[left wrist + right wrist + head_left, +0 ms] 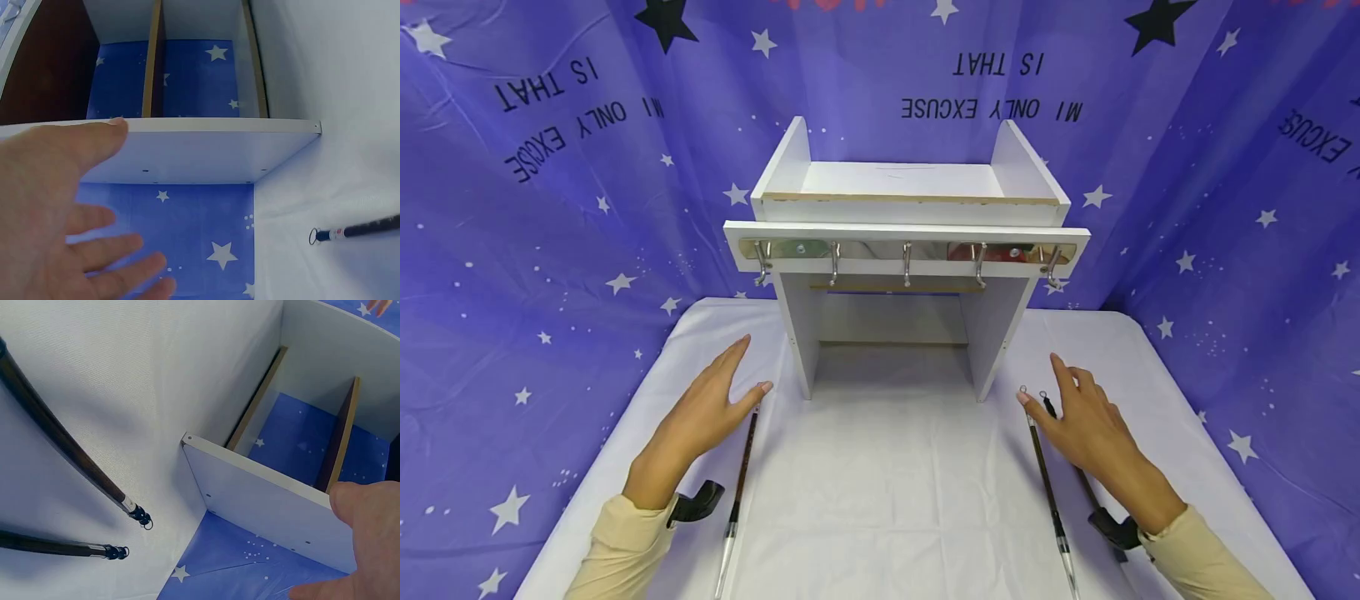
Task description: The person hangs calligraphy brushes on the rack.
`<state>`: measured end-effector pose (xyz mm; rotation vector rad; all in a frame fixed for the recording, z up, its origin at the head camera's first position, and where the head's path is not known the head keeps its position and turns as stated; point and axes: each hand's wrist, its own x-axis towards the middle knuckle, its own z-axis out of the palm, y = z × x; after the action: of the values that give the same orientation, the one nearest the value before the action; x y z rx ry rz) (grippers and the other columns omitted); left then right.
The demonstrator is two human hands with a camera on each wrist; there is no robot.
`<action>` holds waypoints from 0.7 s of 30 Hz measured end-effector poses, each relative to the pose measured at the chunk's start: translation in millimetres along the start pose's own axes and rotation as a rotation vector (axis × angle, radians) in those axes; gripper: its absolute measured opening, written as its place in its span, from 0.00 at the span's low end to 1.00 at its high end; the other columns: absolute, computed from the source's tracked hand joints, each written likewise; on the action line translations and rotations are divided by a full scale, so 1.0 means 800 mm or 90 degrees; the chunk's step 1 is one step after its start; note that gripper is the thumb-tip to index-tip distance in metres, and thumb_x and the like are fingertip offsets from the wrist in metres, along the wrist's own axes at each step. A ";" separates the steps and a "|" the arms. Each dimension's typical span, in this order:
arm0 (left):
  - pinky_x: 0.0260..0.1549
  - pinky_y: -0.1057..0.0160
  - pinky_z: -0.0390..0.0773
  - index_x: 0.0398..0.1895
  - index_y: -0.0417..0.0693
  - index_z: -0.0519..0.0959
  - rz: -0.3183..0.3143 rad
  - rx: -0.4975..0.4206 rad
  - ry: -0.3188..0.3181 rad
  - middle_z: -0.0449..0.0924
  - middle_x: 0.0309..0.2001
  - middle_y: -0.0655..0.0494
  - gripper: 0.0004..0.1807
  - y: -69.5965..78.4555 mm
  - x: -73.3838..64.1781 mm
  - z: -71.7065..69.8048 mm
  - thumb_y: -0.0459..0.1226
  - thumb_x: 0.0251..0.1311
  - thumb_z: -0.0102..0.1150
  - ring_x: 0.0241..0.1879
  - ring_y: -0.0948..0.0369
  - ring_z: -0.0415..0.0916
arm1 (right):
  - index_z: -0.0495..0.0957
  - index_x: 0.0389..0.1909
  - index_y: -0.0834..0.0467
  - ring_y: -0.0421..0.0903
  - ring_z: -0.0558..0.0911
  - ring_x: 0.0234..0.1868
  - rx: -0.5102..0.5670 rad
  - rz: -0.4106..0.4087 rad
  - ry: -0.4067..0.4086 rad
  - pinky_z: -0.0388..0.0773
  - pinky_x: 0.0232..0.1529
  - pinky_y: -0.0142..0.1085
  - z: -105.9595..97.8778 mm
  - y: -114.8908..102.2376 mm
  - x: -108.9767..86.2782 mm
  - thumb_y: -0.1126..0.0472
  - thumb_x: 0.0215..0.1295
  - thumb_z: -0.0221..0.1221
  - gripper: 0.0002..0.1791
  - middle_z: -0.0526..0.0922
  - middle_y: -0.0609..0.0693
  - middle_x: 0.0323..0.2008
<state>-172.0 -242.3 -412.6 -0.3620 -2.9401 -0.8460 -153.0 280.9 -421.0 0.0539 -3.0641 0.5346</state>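
White board shelf unit [898,212] w/ metal hook rail [868,250], btwn & fwd of L hand [696,421] & R hand [1092,429].
Both hands spread, thumbs out, clear of unit; slim dark ring-tipped rod [746,463] on white-clothed desk [887,483] nr L hand, two similar rods [1045,477] nr R hand.

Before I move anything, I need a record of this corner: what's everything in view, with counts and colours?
rack: 1, white, middle, standing on the cloth
strip: 1, shiny, across the rack's front board
hooks: 5, silver, in a row on the strip
rods: 3, mostly dark, on the cloth, one left, two right
cloth: 1, white, under the rack
curtain: count unclear, purple with stars and lettering, behind and both sides
wrist cameras: 2, black, one per wrist
sleeves: 2, beige, lower corners
left hand: 1, bare, left of rack
right hand: 1, bare, right of rack
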 end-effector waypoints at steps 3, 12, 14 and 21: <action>0.75 0.29 0.59 0.86 0.43 0.48 0.002 -0.019 0.018 0.54 0.82 0.34 0.46 0.000 0.005 0.000 0.55 0.78 0.54 0.79 0.34 0.54 | 0.44 0.86 0.60 0.77 0.68 0.67 0.004 -0.004 -0.002 0.66 0.61 0.78 0.000 0.002 -0.002 0.26 0.76 0.47 0.54 0.59 0.77 0.74; 0.70 0.30 0.67 0.85 0.43 0.52 0.001 -0.052 0.064 0.59 0.79 0.35 0.43 0.003 0.023 0.006 0.53 0.78 0.56 0.75 0.36 0.62 | 0.46 0.84 0.65 0.75 0.73 0.63 0.015 -0.007 -0.006 0.73 0.58 0.72 0.003 0.006 -0.004 0.31 0.79 0.47 0.51 0.65 0.78 0.69; 0.69 0.30 0.68 0.85 0.43 0.52 0.007 -0.065 0.071 0.60 0.79 0.36 0.42 0.004 0.025 0.008 0.52 0.79 0.56 0.74 0.37 0.65 | 0.47 0.84 0.66 0.75 0.75 0.60 0.015 -0.006 -0.004 0.75 0.56 0.71 0.003 0.007 -0.004 0.31 0.80 0.47 0.51 0.66 0.78 0.67; 0.66 0.33 0.73 0.83 0.41 0.55 0.036 -0.100 0.097 0.63 0.78 0.36 0.39 0.009 0.032 0.015 0.47 0.78 0.58 0.72 0.38 0.68 | 0.48 0.83 0.67 0.76 0.76 0.59 0.014 0.003 -0.016 0.76 0.55 0.71 0.006 0.015 -0.010 0.33 0.79 0.49 0.51 0.68 0.79 0.66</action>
<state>-195.4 -225.0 -415.8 -0.3704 -2.7202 -1.0492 -145.8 290.6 -429.6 0.0534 -3.0846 0.5719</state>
